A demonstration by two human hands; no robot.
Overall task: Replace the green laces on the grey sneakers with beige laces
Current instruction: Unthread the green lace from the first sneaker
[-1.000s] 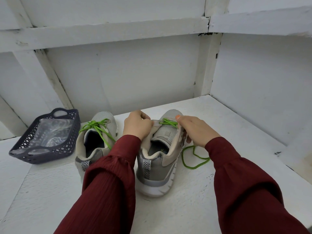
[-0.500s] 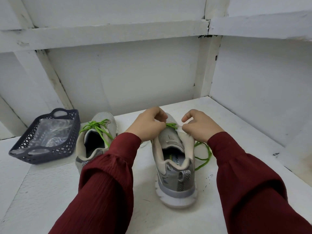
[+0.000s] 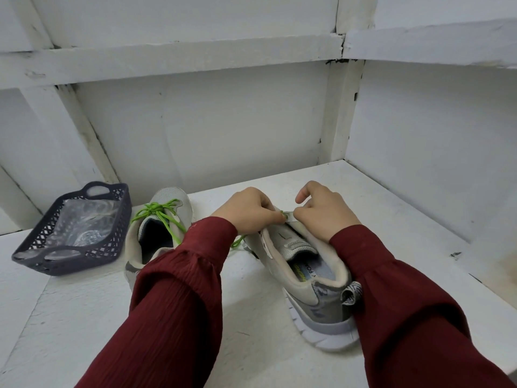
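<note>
Left hand (image 3: 246,211) pinches the bright green cord lace (image 3: 238,242) at the eyelets of the grey mesh sneaker (image 3: 307,278). Right hand (image 3: 326,212) grips the sneaker's upper just beside it. Sneaker sits toward the right edge of the white painted shelf (image 3: 251,345). Second grey laced sneaker (image 3: 156,239) and dark plastic lattice basket (image 3: 75,261) are toward the left edge.

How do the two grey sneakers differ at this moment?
The far sneaker stands untouched beside the basket; the near sneaker is worked by left hand and right hand. The far sneaker's green lace is laced across its top; the near sneaker's lace shows only between the hands, one strand trailing. Both are grey, heels toward the camera.
</note>
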